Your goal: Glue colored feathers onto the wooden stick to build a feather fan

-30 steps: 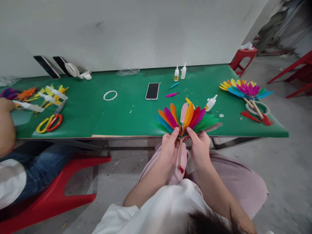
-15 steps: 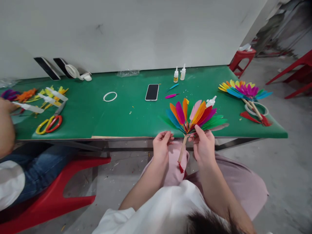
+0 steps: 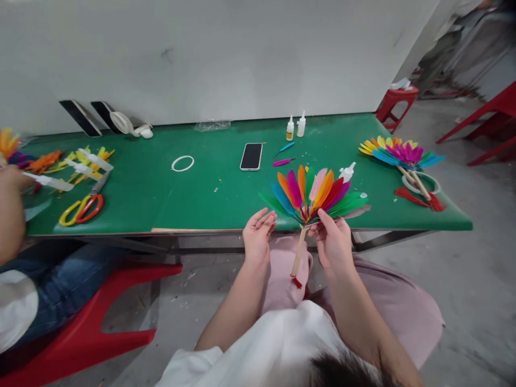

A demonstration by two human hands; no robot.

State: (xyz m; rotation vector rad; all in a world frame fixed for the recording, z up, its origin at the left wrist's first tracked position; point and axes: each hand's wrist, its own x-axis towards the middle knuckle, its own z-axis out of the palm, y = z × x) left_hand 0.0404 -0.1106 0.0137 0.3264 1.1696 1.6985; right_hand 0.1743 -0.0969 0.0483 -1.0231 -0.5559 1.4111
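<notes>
My right hand pinches a fan of coloured feathers at its base, where the feathers meet a wooden stick handle with a small red tassel at the bottom. The fan stands over the front edge of the green table. My left hand hangs just left of the fan, fingers loosely spread, holding nothing. A white glue bottle lies on the table right behind the feathers.
On the table lie a black phone, a white ring, two upright glue bottles, loose feathers, finished feather fans at the right, and scissors at the left. A seated person's arm works at the left on a red stool.
My left hand has let go of the fan's base and drawn away to the left, opening. The right hand keeps the fan, which has shifted slightly right and up.
</notes>
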